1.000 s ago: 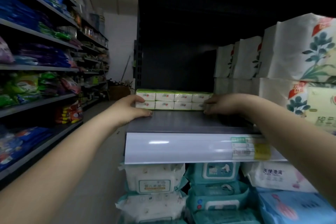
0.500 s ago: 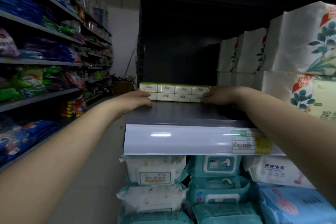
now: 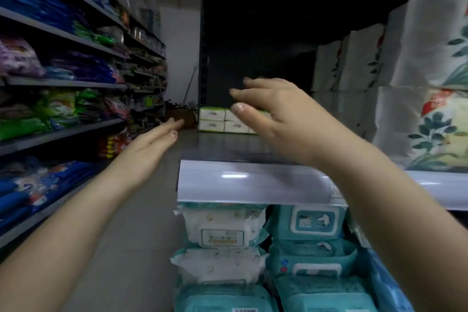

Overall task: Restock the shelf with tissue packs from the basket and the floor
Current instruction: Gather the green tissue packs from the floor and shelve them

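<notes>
Both hands, left hand (image 3: 149, 143) and right hand (image 3: 276, 111), hover empty with fingers straight and loosely spread; tissue packs (image 3: 222, 120) sit deep on the shelf (image 3: 253, 182), leaving front room.

Both forearms show bare from the lower frame edge up to the wrists, with no sleeve, watch, bracelet or glove on either. The left hand (image 3: 149, 145) and the right hand (image 3: 276, 111) carry no rings that can be made out. The fingernails are short and unpainted, the thumbnails plainest.
</notes>
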Motion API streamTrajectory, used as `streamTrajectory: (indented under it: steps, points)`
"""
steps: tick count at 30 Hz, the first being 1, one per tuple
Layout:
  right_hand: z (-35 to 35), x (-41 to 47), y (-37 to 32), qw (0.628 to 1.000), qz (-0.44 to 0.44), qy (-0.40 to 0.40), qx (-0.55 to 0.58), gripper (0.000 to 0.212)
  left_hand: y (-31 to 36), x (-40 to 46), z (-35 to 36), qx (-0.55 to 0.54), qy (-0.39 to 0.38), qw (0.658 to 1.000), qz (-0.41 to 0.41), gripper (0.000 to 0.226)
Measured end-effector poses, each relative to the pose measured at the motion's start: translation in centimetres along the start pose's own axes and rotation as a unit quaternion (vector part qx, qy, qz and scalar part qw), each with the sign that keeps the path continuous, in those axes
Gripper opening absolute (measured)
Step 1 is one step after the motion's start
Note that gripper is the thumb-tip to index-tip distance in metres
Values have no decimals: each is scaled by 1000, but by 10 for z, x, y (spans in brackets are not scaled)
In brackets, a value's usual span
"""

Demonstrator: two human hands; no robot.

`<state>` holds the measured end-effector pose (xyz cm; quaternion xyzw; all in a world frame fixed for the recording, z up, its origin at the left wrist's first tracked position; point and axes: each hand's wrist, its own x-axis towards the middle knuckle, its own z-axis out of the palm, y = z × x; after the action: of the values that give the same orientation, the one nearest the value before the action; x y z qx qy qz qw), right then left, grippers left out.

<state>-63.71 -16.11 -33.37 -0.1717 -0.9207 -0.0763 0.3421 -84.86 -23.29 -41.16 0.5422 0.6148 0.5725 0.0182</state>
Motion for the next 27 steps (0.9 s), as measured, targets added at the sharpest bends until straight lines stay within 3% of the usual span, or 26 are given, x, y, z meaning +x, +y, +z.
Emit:
streamTrajectory:
  steps: [2, 5, 10, 15, 21, 24, 27]
  points:
    - [19, -20, -34, 996, -72, 42, -19, 59, -7, -32, -13, 8, 14, 999, 43, 45]
    - [67, -49, -73, 980, -175, 78, 45, 49, -35, -88, -30, 42, 26, 997, 52, 49]
    - [161, -99, -128, 950, -243, 8, 197, 41, -98, -219, -46, 151, 33, 982, -108, 49]
    - [254, -151, -176, 930, -228, -135, 256, 47, -126, -358, -67, 237, 76, 936, -251, 65]
    - [362, -211, -211, 876, -263, -326, 240, 45, -140, -500, -86, 275, 125, 869, -391, 56]
    - [399, -239, -219, 839, -279, -411, 224, 53, -157, -568, -81, 298, 141, 808, -488, 59]
    - [426, -272, -218, 804, -295, -477, 199, 58, -170, -625, -65, 311, 106, 756, -566, 65]
